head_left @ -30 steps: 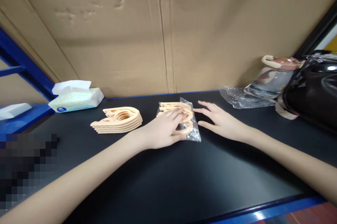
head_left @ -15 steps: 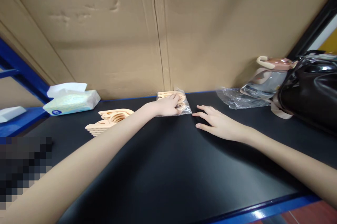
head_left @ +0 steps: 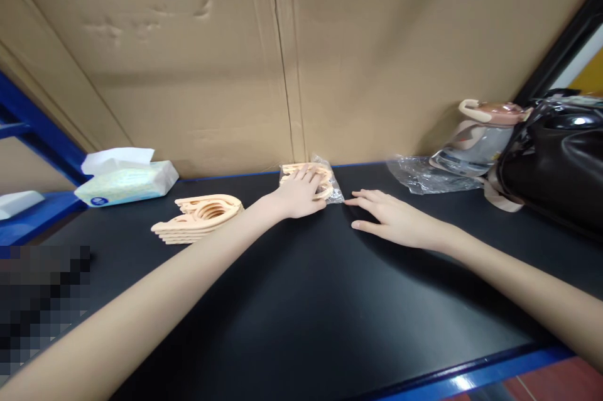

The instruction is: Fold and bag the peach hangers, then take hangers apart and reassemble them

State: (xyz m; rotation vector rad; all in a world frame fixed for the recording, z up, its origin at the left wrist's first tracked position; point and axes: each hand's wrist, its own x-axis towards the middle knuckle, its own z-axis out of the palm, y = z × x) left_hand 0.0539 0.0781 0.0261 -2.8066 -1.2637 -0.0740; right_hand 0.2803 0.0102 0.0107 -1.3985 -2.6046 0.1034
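At the left of the frame, a tissue pack [head_left: 129, 184] lies on the black desk [head_left: 301, 319], a white sheet projecting from its top. At centre-left I see a stack of peach-coloured folding hangers [head_left: 191, 225], its right end partly covered by my left forearm [head_left: 202, 269]. At the centre, my left hand [head_left: 300, 195] lies palm down over a clear bag of hangers [head_left: 335, 190] at the desk's rear edge; its grip is wide, fingers extended. Just right of this bag, my right hand [head_left: 398, 217] is palm down, its grip wide, holding nothing; fingertip contact with the desk I cannot tell. Farther right, a crumpled clear wrapper [head_left: 414, 176] adjoins a drinking bottle [head_left: 485, 143], beside a dark glossy bag [head_left: 560, 162] at the right edge.
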